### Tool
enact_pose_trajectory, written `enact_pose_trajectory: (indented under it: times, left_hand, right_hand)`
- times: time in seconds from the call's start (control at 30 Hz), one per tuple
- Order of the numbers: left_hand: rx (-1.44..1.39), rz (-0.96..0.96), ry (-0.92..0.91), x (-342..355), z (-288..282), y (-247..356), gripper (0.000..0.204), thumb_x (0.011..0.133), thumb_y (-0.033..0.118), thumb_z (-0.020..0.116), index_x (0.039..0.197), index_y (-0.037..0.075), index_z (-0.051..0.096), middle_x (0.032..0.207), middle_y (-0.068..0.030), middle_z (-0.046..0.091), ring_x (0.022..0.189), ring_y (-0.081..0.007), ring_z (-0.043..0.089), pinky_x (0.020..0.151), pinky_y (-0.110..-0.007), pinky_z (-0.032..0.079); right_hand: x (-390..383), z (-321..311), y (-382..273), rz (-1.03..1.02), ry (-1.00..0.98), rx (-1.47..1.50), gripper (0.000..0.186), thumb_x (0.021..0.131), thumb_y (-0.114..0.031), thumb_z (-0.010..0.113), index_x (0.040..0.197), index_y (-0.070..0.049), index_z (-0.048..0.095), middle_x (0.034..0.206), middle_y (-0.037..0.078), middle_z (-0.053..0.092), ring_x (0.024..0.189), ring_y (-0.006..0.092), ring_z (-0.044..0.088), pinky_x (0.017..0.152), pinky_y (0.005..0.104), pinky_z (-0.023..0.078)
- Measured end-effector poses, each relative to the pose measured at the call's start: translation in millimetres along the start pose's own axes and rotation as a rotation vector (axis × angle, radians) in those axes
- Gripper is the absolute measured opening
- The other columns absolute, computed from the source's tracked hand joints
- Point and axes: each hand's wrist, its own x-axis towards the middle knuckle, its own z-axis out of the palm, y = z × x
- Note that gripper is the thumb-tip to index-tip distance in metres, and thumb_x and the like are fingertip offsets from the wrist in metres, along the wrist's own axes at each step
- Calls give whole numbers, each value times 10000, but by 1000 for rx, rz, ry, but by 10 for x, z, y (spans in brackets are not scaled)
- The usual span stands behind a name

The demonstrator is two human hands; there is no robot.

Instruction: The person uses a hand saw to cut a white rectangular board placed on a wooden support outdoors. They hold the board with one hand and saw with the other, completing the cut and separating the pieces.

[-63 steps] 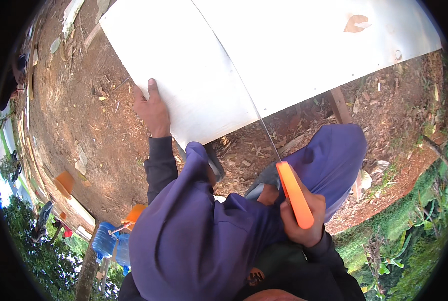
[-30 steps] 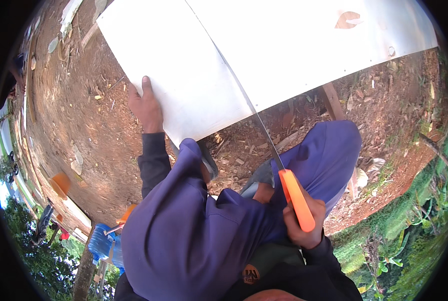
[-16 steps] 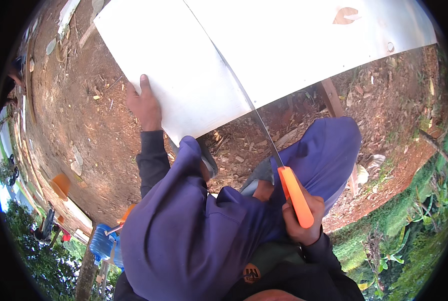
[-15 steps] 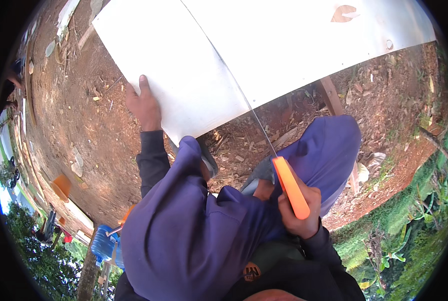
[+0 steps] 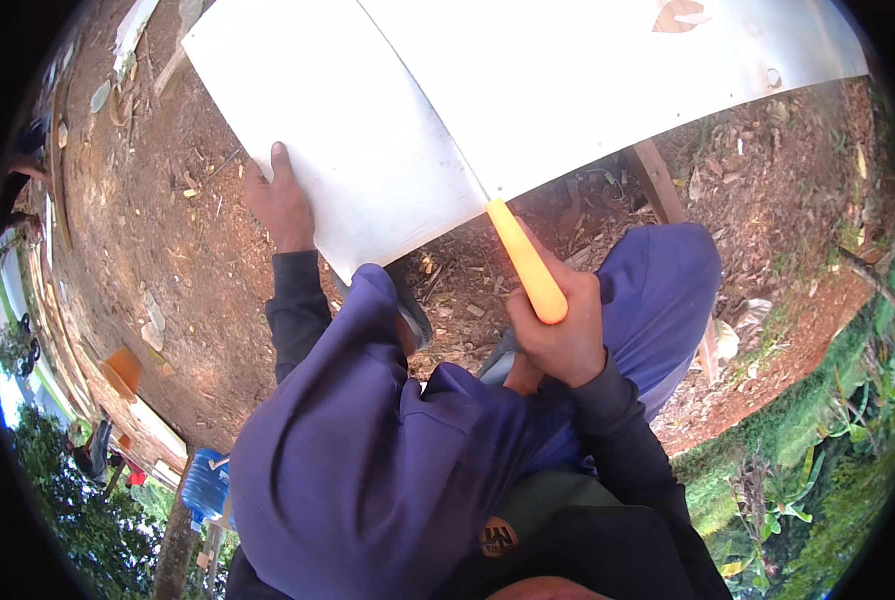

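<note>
A large white board [image 5: 297, 90] stretches across the top of the view, with its near edge just beyond my knees. At the board's near left edge, my left hand [image 5: 285, 210] grips it, thumb on top and the other fingers hidden underneath. My right hand [image 5: 569, 325] is closed round the orange handle of a handsaw [image 5: 525, 258]. The handle's front end is right at the board's near edge. A thin dark line runs away from it across the board; blade and cut cannot be told apart along it.
A wooden support [image 5: 657, 182] stands under the board's near edge. My purple-clad knees [image 5: 657, 280] are close below. Wood chips and dry leaves litter the brown ground. A blue plastic jug [image 5: 205, 487] and an orange object [image 5: 122, 372] are at left; another person's arm [image 5: 29, 165] shows at the far left.
My right hand has pushed the saw forward and slightly left, bringing its handle up to the board's edge. The blade length that showed outside the board is gone from sight. My left hand keeps its grip.
</note>
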Motion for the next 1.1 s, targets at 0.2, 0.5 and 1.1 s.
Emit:
enact_pose_trajectory:
  times: [0.2, 0.5, 1.1]
  left_hand:
    - [-20, 6, -3, -14, -23, -18, 237, 1030, 157, 610, 1089, -71, 636, 1027, -132, 703, 883, -171, 645, 770, -334, 521]
    - [-230, -57, 10, 34, -34, 60, 318, 1014, 93, 639, 1272, -91, 611, 1168, -148, 700, 988, -178, 672, 849, -310, 549]
    - [-121, 67, -10, 813, 57, 0, 267, 1003, 133, 650, 1146, -90, 680, 1050, -135, 731, 912, -166, 663, 802, -322, 529]
  right_hand:
    - [-643, -161, -12, -132, 75, -13, 702, 799, 4, 623, 1486, 37, 484, 884, 207, 704, 719, 219, 733, 697, 316, 556]
    - [438, 190, -213, -208, 136, 15, 654, 793, -20, 656, 1426, 79, 526, 758, 223, 657, 663, 241, 729, 638, 328, 536]
    - [-726, -61, -325, -66, 40, -84, 693, 808, 9, 644, 1483, 39, 491, 1059, 187, 734, 782, 234, 752, 736, 315, 575]
